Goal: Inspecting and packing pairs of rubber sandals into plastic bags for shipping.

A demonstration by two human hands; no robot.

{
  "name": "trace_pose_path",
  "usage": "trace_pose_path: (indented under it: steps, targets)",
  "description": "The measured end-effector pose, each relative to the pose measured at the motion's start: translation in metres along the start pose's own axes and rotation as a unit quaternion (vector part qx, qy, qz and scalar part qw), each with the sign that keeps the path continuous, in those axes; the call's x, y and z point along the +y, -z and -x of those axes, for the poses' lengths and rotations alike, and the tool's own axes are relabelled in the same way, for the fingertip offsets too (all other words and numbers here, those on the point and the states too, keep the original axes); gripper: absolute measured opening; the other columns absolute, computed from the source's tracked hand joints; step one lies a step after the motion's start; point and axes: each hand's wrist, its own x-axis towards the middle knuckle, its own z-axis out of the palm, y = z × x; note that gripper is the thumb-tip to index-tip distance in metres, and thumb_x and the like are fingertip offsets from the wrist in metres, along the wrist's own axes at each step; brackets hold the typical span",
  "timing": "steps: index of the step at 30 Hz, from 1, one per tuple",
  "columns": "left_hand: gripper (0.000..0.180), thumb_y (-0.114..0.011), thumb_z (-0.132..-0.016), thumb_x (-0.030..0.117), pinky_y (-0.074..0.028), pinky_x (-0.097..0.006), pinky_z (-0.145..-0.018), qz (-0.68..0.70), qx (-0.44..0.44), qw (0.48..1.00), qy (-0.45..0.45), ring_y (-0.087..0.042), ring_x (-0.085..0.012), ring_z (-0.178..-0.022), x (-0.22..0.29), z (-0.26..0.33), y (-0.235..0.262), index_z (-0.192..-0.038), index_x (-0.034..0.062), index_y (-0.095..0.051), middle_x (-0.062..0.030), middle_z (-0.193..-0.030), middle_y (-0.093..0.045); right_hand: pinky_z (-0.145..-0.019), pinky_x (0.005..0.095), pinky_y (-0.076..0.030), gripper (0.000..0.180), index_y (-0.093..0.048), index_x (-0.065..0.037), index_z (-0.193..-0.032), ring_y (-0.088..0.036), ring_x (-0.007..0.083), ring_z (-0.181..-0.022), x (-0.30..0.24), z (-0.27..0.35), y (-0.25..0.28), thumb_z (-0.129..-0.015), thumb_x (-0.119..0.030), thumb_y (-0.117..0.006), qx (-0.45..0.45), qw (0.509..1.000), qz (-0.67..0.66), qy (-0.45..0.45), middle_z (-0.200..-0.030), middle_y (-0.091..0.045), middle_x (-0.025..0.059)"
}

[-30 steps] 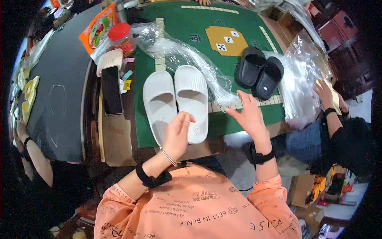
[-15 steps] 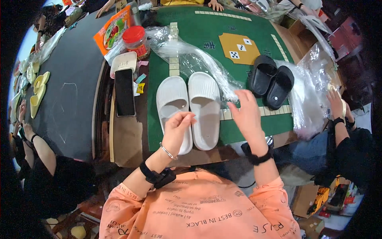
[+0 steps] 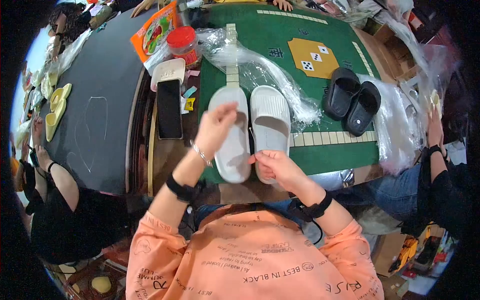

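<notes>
over at the far left, yellow slippers [image 3: 56,107] lie on a dark grey surface [image 3: 107,75], and another person's arm [image 3: 55,172] reaches in along that edge. next comes a black phone [image 3: 169,108] lying flat on the wooden strip of the desk [image 3: 165,160], with an orange snack packet [image 3: 155,35] and a red-lidded jar [image 3: 183,44] beyond it. on the green mat [image 3: 330,150] sits a pair of white slide sandals, side by side and touching. the left hand [image 3: 214,129] is raised over the left white slide [image 3: 231,140], fingers loosely curled and partly open; whether they actually grip the slide cannot be told. the right hand [image 3: 276,167] rests at the heel of the right white slide [image 3: 270,125], fingers curled in against its near edge, seemingly pinching it. crumpled clear plastic wrap [image 3: 260,70] lies just behind the pair. further right, a pair of black slides [image 3: 351,100] rests partly on another clear plastic bag [image 3: 395,130], well apart from the white ones. at the right rim, another person's hand [image 3: 434,131] shows.
</notes>
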Motion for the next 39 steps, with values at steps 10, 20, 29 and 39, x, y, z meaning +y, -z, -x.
trace_pose_path:
  steps: [10,20,29,39]
  targets:
    - [0.036,-0.043,-0.083,0.030,-0.043,-0.042,-0.085,-0.542,-0.028,0.835,-0.086,-0.057,-0.0368,-0.091,-0.023,-0.123,0.035,-0.093,0.0032,-0.065,-0.0186,-0.095,-0.062,-0.048,0.0211,-0.027,0.020,-0.054,0.000,-0.095,-0.028,0.0048,-0.048,-0.004,-0.037,-0.027,-0.091,-0.014,-0.040,-0.033,0.977,-0.187,-0.094,-0.056,-0.029,-0.0071]
    - [0.052,-0.060,-0.076,0.025,-0.025,-0.047,-0.097,-0.489,0.189,0.821,-0.227,-0.029,-0.0397,-0.122,-0.001,-0.024,0.020,-0.121,0.0030,-0.046,-0.0239,-0.133,-0.032,-0.048,0.0208,-0.027,0.020,-0.052,0.000,-0.099,-0.028,0.0063,-0.050,0.007,-0.063,-0.033,-0.092,-0.013,-0.038,0.004,0.966,-0.236,-0.104,-0.060,-0.031,-0.0047]
    - [0.064,-0.056,-0.078,0.026,-0.015,-0.055,-0.098,-0.549,0.254,0.777,-0.171,-0.021,-0.0384,-0.127,-0.001,0.003,0.037,-0.131,0.0005,-0.030,-0.0236,-0.131,-0.033,-0.047,0.0225,-0.030,0.012,-0.048,-0.001,-0.096,-0.030,0.0086,-0.052,0.005,-0.077,-0.026,-0.090,-0.010,-0.043,0.017,0.946,-0.315,-0.073,-0.063,-0.033,-0.0017]
    - [0.038,-0.048,-0.077,0.023,-0.043,-0.034,-0.087,-0.469,-0.067,0.872,0.125,-0.054,-0.0301,-0.106,0.001,-0.109,-0.001,-0.105,0.0015,-0.060,-0.0193,-0.113,-0.056,-0.049,0.0244,-0.029,0.016,-0.043,-0.006,-0.079,-0.033,0.0108,-0.054,0.007,-0.111,-0.043,-0.092,-0.014,-0.038,0.088,0.950,-0.300,0.024,-0.064,-0.037,0.0000]
